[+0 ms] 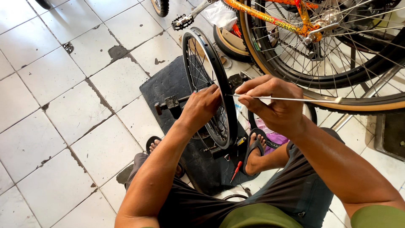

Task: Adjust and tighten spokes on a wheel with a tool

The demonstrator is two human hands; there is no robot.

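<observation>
While my left hand (pixel 202 105) wraps its grip around the black metal spoked wheel rim (pixel 211 84) standing upright over the dark rubber floor mat (pixel 164 84), my right hand (pixel 272 103) pinches a thin silver steel spoke (pixel 295 99) level beside it. I judge I'm lacing; next needs careful aim through a hole.

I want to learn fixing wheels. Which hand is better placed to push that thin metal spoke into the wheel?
Probably the right hand: it already pinches the spoke, its tip pointing at the wheel. The left hand grips the rim, steadying it.
</observation>
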